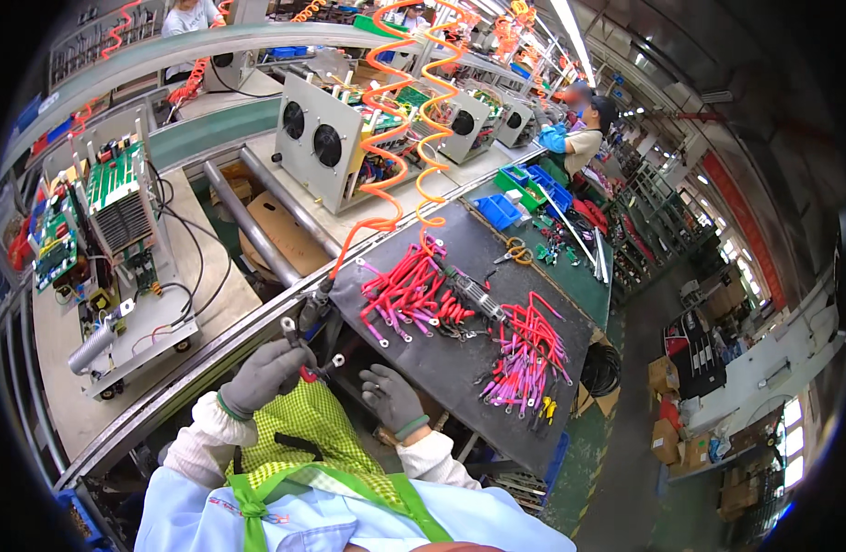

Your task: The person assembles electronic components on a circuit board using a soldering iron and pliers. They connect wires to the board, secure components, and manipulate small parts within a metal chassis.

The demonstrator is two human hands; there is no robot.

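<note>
My left hand (264, 375), in a grey glove, is closed round a short black cable. Its metal ring terminals (339, 360) stick out past the fingers. To the right, my gloved right hand (392, 401) hovers by the near edge of the dark work mat (423, 368), fingers loosely bent and apart, nothing seen in them. On that mat lie a pile of red cables with purple-sleeved ends (400, 299) and a second red and purple pile (526, 354). Between the piles rests a grey and black inline power tool (476, 296). Orange-handled scissors (515, 251) lie farther back.
Orange coiled air hoses (383, 138) hang over the bench. An opened unit with green circuit boards (119, 198) stands on the left; a grey twin-fan unit (317, 138) stands beyond metal rollers (248, 221). Blue bins (498, 212) sit at the back. A co-worker (584, 138) stands farther along.
</note>
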